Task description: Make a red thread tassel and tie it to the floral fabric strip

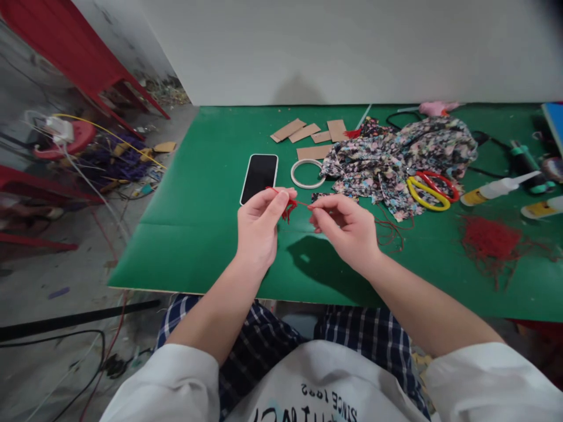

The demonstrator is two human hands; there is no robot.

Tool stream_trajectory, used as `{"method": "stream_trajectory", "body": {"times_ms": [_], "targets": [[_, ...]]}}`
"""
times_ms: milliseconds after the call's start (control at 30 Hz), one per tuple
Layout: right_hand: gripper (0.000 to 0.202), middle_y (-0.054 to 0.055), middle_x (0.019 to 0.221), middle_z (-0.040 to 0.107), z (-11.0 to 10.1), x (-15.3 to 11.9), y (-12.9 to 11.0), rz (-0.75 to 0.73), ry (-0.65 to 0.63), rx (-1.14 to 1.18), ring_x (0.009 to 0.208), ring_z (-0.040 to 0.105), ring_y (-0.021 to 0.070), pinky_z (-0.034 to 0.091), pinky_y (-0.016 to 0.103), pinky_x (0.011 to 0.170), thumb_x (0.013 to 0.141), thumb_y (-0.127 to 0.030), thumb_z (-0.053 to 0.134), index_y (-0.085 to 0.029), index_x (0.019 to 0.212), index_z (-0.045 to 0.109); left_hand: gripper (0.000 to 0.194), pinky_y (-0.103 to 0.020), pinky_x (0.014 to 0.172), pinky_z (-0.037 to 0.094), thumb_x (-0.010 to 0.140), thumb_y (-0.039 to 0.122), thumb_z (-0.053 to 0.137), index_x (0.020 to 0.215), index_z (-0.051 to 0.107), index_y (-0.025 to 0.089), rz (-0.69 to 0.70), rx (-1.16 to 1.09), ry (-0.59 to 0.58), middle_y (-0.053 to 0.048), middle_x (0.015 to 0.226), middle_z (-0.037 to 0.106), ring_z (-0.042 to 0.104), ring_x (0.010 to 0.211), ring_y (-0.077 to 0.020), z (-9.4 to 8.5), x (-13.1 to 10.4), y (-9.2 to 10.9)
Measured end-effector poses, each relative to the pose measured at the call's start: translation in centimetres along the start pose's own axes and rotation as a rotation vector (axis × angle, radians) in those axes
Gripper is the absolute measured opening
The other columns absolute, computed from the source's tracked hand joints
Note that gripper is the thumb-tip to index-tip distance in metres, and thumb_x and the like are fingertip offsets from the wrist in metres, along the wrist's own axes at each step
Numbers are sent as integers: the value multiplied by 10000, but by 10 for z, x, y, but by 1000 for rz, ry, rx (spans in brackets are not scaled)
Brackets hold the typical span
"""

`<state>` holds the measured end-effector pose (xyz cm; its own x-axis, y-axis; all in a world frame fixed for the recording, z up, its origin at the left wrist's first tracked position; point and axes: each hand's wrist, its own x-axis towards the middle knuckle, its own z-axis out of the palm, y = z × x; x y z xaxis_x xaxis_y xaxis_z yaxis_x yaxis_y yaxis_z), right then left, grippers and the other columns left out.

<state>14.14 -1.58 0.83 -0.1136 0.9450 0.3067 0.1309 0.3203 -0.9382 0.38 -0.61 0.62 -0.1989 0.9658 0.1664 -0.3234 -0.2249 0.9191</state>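
Between the thumb and fingers of my left hand [263,220] is pinched a small bundle of red yarn [288,210], its loops and ends hanging down. A single red strand [302,203] stretches from the bundle across to my right hand [345,225], whose thumb and forefinger are closed on it. More thin red thread [393,234] trails on the table to the right of that hand. Just behind my left hand lies a dark-screened phone [259,177] with a white edge. A roll of white tape [307,174] lies flat beyond the gap between my hands.
Floral cloth [396,155] is heaped at the back, with red-and-yellow-handled scissors [427,191] on it. Cardboard strips [303,130] lie behind the tape. Glue bottles [497,190] and a red thread pile [495,239] are at right. The green table [176,234] meets a white panel [352,53].
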Motion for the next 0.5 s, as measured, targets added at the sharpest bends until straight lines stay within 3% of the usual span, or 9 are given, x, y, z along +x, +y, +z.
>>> {"method": "stream_trajectory", "body": {"times_ms": [500], "targets": [[80,-4,731,605,-8,-4,-9,-115,28,-23,611,574,104,492,260,580,851,-230,490,-235,819,563,41,-290,799,481,690,267,724,711,694,248,246,148,-31,9,748,653,606,822,-136,0,-4,16]]}}
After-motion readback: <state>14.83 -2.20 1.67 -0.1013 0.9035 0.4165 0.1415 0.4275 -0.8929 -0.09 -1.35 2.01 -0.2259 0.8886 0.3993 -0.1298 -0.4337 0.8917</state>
